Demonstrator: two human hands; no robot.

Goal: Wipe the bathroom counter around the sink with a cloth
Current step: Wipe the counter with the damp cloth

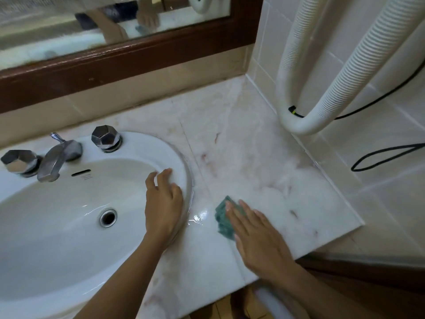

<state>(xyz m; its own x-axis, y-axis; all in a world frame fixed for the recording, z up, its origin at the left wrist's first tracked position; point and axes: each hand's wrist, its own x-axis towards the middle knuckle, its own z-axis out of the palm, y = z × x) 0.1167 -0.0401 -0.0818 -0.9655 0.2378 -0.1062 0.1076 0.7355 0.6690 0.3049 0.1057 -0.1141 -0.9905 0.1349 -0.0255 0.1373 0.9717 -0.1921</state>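
Observation:
A pale marble counter (241,157) runs to the right of a white oval sink (57,226). My right hand (257,238) lies flat with straight fingers on a small teal cloth (223,219), pressing it onto the counter just right of the sink rim. Most of the cloth is under my fingers. My left hand (163,203) rests on the sink's right rim, fingers relaxed and spread. A small wet patch (199,217) glistens between the two hands.
A chrome tap (55,161) with two faceted knobs (105,137) stands behind the basin. A wood-framed mirror (115,58) hangs above. White corrugated hoses (322,88) and black cables (379,155) hang on the tiled right wall. The counter's front edge (299,254) is close to my right wrist.

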